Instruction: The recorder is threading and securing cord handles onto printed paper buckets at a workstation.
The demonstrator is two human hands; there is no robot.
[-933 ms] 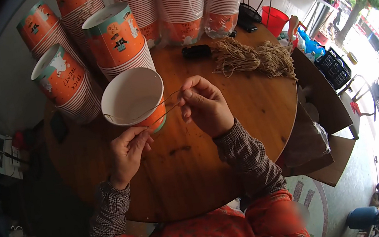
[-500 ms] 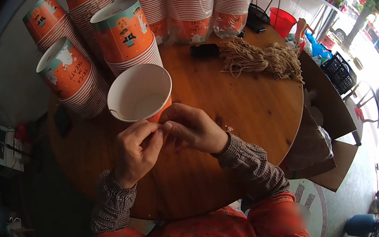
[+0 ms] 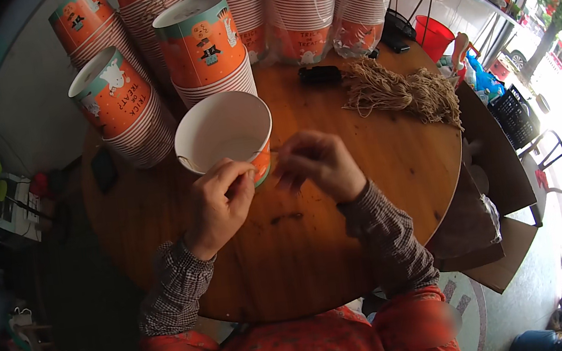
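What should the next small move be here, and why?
Probably steady the bare left hand and gently draw the thin tan cord with the bare right hand: cord shows at the left rim of the orange, white-lined paper bucket, the left hand is pinched near its front rim, and the right hand is beside it, too blurred to confirm its grip.

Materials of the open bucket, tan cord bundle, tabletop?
Open bucket: likely coated paperboard; thin wall, smooth white inside.
Tan cord bundle: probably matte natural or paper fibre; loose, tangled strands.
Tabletop: wood or wood-look laminate, satin; brown grain, soft sheen.
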